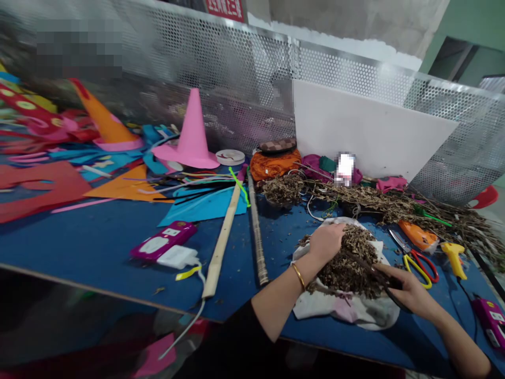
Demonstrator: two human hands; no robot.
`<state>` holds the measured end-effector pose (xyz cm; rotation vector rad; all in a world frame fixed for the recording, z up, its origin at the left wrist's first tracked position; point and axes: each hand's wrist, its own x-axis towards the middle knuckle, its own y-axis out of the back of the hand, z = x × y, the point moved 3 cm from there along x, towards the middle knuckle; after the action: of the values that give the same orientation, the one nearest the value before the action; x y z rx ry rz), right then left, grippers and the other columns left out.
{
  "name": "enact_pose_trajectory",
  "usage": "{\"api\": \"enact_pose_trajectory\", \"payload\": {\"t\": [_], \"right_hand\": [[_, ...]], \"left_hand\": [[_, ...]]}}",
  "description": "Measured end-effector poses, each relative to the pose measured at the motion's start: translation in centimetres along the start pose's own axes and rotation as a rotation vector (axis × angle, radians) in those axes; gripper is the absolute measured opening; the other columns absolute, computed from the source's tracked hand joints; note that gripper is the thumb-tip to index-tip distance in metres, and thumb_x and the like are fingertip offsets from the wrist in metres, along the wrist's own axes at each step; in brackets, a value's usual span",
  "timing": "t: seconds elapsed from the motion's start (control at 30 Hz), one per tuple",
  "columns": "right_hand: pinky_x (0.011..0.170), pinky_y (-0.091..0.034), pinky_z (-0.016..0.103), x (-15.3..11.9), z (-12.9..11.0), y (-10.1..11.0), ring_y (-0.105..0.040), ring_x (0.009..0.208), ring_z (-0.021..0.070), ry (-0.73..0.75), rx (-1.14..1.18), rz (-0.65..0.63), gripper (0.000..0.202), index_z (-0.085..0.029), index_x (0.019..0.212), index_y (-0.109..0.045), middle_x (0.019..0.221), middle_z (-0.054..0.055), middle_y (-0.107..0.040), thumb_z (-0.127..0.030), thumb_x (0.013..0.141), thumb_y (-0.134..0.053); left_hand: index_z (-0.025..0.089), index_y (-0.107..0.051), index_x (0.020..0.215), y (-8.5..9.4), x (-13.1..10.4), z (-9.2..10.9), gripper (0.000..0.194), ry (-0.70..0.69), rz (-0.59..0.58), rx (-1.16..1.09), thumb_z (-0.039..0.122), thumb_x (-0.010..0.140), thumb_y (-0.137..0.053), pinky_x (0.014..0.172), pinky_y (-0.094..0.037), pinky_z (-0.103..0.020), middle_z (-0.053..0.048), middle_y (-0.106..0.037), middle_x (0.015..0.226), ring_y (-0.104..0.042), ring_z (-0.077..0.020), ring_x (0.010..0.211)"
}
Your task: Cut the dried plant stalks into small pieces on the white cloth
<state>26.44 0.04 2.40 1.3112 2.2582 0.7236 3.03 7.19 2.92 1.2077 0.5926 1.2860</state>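
Note:
A heap of chopped dried plant bits point(347, 271) lies in a white cloth bag point(379, 316) spread open on the blue table. My left hand point(326, 245), with a gold bangle at the wrist, is at the heap's upper left edge. Its fingers are bent together and the tips are partly hidden, so what they pinch is unclear. On the heap's right side, my right hand point(406, 287) is closed round the dark handles of a pair of scissors point(394, 297). Their dark blades point left over the plant bits, toward my left hand.
Beyond the bag lie dried stalks point(374, 202) and a bowl of plant bits point(282, 190). Right are red-yellow scissors point(420, 266) and a yellow glue gun point(454, 258). Left are a wooden stick point(223, 242), purple device point(163, 241) and pink hat point(193, 134). A mesh panel point(244, 58) stands behind.

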Motion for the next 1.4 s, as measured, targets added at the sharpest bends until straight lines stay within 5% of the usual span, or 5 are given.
{"api": "enact_pose_trajectory", "payload": {"t": [0.27, 0.33, 0.57, 0.77, 1.4], "right_hand": [[0.096, -0.037, 0.036, 0.8, -0.6, -0.4, -0.048, 0.112, 0.0257, 0.075, 0.365, 0.006, 0.08, -0.024, 0.125, -0.047, 0.114, 0.007, -0.057, -0.038, 0.053, -0.079], [0.091, -0.041, 0.035, 1.7, -1.6, -0.6, -0.052, 0.105, 0.0248, 0.097, 0.361, 0.003, 0.071, -0.022, 0.12, -0.05, 0.106, 0.006, -0.059, -0.04, 0.057, -0.077], [0.083, -0.043, 0.029, 4.9, -2.1, -1.2, -0.054, 0.094, 0.0199, 0.166, 0.162, 0.252, 0.055, -0.021, 0.123, -0.042, 0.103, 0.005, -0.057, -0.045, 0.076, -0.057], [0.087, -0.04, 0.035, 4.6, 0.1, -0.5, -0.051, 0.1, 0.0237, 0.092, -0.205, 0.25, 0.053, -0.023, 0.122, -0.043, 0.112, 0.007, -0.052, -0.043, 0.074, -0.058], [0.071, -0.039, 0.027, 4.3, -1.5, 0.6, -0.054, 0.081, 0.0179, -0.07, -0.192, 0.193, 0.046, -0.025, 0.107, -0.052, 0.093, 0.001, -0.056, -0.044, 0.067, -0.067]], "left_hand": [[0.023, -0.057, 0.11, -0.4, -0.1, 0.0, 0.028, -0.059, -0.027, 0.006, 0.027, 0.088, -0.04, 0.077, -0.044, -0.028, -0.005, -0.067, 0.098, -0.061, -0.0178, 0.088], [0.023, -0.057, 0.112, -0.5, -0.1, 0.0, 0.029, -0.054, -0.038, -0.003, 0.028, 0.088, -0.04, 0.077, -0.044, -0.028, -0.005, -0.067, 0.1, -0.061, -0.0182, 0.09], [0.028, -0.059, 0.11, 0.0, -0.3, 0.2, 0.029, -0.019, -0.111, -0.084, 0.032, 0.088, -0.041, 0.075, -0.044, -0.025, -0.001, -0.067, 0.103, -0.06, -0.0168, 0.092], [0.027, -0.06, 0.111, 0.9, -0.5, 0.5, 0.03, 0.035, -0.072, -0.132, 0.032, 0.087, -0.043, 0.078, -0.045, -0.028, -0.002, -0.067, 0.105, -0.061, -0.0194, 0.094], [0.025, -0.065, 0.099, 1.3, -1.2, 0.6, 0.024, 0.052, 0.048, -0.292, 0.029, 0.084, -0.047, 0.083, -0.045, -0.027, 0.001, -0.068, 0.103, -0.062, -0.017, 0.093]]}}
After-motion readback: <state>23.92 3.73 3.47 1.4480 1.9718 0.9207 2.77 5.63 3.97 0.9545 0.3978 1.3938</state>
